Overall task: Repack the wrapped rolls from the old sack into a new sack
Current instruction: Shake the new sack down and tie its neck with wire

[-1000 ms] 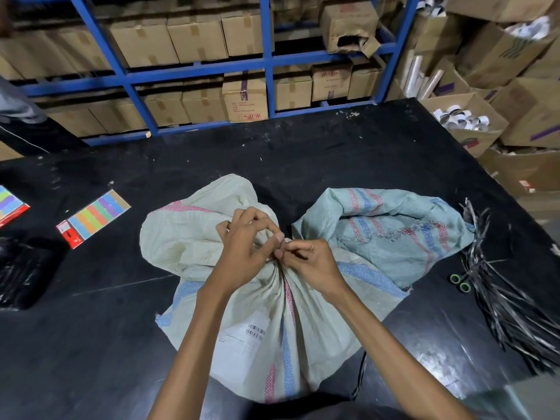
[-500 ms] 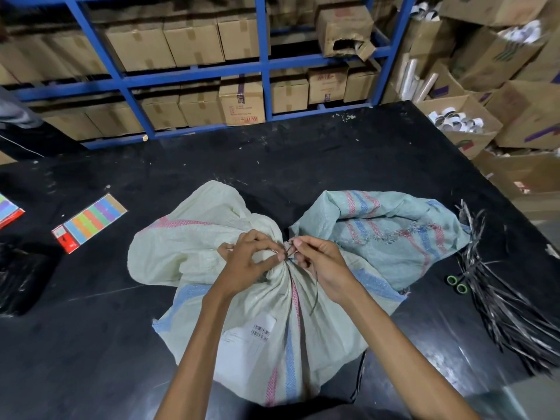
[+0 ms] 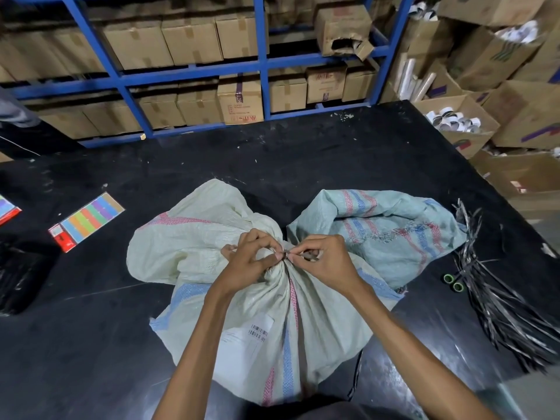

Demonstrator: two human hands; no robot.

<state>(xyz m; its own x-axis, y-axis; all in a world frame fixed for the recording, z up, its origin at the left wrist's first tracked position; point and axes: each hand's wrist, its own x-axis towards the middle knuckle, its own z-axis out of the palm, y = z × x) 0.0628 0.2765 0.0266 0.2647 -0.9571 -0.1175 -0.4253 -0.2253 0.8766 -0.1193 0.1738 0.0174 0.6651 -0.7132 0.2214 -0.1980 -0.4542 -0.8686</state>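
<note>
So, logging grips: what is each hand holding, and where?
Left hand grips the white sack at its gathered neck; right hand pinches a dark tie there.

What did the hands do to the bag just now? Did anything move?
The dark tie strand that dangled under the right hand half a second ago is drawn up; only a short bit shows in its fingers. It and the left hand keep pinching the pale sack at its gathered neck. The bluish sack, scissors and black strips stayed put.
</note>
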